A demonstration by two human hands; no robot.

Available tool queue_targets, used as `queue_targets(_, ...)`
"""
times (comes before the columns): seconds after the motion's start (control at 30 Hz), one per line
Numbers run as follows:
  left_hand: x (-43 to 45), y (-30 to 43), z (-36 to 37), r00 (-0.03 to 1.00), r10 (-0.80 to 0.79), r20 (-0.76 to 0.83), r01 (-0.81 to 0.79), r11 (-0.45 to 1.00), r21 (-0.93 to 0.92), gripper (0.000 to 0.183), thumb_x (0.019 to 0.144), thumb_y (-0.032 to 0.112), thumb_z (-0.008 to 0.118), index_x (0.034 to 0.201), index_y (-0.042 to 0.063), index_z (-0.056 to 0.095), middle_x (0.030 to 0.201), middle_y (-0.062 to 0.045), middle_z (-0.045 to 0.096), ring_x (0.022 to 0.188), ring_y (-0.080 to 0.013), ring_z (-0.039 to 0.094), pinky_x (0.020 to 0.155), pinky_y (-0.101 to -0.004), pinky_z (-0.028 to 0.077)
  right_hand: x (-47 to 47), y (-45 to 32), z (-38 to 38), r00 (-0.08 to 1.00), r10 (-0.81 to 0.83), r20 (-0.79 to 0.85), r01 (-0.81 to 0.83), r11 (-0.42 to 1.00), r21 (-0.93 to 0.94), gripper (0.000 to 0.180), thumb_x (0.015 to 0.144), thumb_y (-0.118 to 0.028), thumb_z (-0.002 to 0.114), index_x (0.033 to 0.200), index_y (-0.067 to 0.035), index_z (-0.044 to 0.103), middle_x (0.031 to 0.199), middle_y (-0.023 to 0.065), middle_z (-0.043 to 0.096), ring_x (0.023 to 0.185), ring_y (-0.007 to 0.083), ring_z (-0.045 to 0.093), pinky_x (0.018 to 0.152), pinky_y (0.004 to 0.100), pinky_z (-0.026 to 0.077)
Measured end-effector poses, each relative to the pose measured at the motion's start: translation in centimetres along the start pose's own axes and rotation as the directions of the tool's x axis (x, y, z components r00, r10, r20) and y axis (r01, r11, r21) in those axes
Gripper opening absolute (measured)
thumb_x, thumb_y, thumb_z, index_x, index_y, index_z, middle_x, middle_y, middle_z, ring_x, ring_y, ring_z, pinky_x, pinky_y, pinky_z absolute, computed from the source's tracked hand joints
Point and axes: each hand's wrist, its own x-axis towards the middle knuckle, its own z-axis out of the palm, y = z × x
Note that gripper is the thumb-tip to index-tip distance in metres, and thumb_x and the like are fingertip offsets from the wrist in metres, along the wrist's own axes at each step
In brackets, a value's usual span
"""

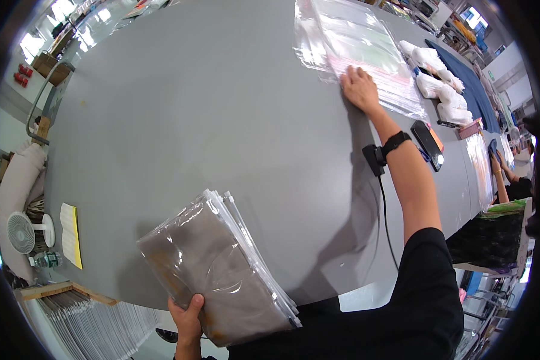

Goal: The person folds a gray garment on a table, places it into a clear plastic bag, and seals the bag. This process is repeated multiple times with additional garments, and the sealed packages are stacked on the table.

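My left hand (pixel 188 315) grips the lower edge of several stacked zip-slider plastic bags (pixel 225 265), thumb on top. The top bag looks grey-brown through clear film, and white sliders show along its right edge. The bags are tilted over the table's near edge. My right hand (pixel 359 87) lies flat with its fingers on the near left part of a pile of clear plastic bags (pixel 364 40) with pinkish edges. Whether its fingers pinch a bag cannot be told. A black strap with a small device and cable is on my right wrist.
On the grey table (pixel 207 112) are a black phone (pixel 426 145), white rolled bundles (pixel 452 101), dark blue cloth (pixel 468 81) and a yellow-edged notepad (pixel 71 236). A small fan (pixel 21 232) and plastic bottle (pixel 46 259) stand left. Another person's hands (pixel 498 164) are at far right.
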Motion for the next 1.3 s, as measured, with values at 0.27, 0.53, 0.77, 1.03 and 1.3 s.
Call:
queue_targets(0.27,0.3,-0.6,-0.2,0.997,0.061,0.057,-0.061,0.998,0.005,0.065,0.089,0.016,0.082,0.143,-0.003,0.052,0.130,-0.010,0.064,0.117,-0.0216,0.062,0.105,-0.0368,0.047,-11.9,-13.5,-10.7,0.921,-0.324,0.216,0.279,0.936,0.215,0.049,0.109,-0.047,0.050,0.134,-0.011,0.071,0.130,0.0218,0.067,0.124,0.0409,0.059,0.105,0.0478,0.048)
queue_targets(0.53,-0.2,-1.1,-0.1,0.994,0.106,0.011,-0.107,0.994,0.037,0.064,0.089,0.011,0.077,0.146,-0.002,0.050,0.133,-0.011,0.062,0.119,-0.0222,0.061,0.106,-0.0375,0.046,-5.9,-5.6,-7.7,0.986,-0.144,0.083,0.111,0.942,0.317,0.058,0.108,-0.050,0.048,0.150,-0.011,0.058,0.155,0.0266,0.051,0.146,0.0474,0.043,0.122,0.0495,0.036)
queue_targets(0.77,0.4,-1.0,0.0,0.993,0.110,0.032,-0.109,0.994,-0.022,0.068,0.089,0.008,0.078,0.149,-0.001,0.048,0.135,-0.011,0.062,0.122,-0.0226,0.060,0.107,-0.0380,0.047,-17.2,-11.6,-5.0,0.958,-0.247,0.147,0.214,0.955,0.205,0.068,0.111,-0.053,0.038,0.165,-0.010,0.035,0.171,0.0242,0.028,0.161,0.0405,0.020,0.131,0.0519,0.014)
queue_targets(1.03,-4.1,-3.8,-5.7,0.997,-0.069,0.039,0.079,0.921,-0.382,0.075,0.097,0.031,0.071,0.158,0.000,0.038,0.142,-0.014,0.060,0.124,-0.0282,0.063,0.106,-0.0411,0.053,-27.0,-17.5,-10.6,0.920,-0.387,0.053,0.325,0.834,0.446,0.063,0.106,-0.037,0.060,0.158,-0.006,0.044,0.169,0.0247,0.034,0.160,0.0396,0.025,0.130,0.0527,0.018)
queue_targets(1.3,-9.2,-9.4,-10.0,0.999,-0.045,0.029,0.053,0.880,-0.472,0.078,0.094,0.020,0.077,0.158,-0.001,0.037,0.144,-0.016,0.060,0.128,-0.0321,0.063,0.109,-0.0453,0.053,-26.4,-17.3,-15.1,0.838,-0.527,0.140,0.293,0.651,0.701,0.033,0.092,-0.021,0.080,0.122,-0.007,0.074,0.136,0.0091,0.065,0.124,0.0324,0.057,0.101,0.0444,0.051)
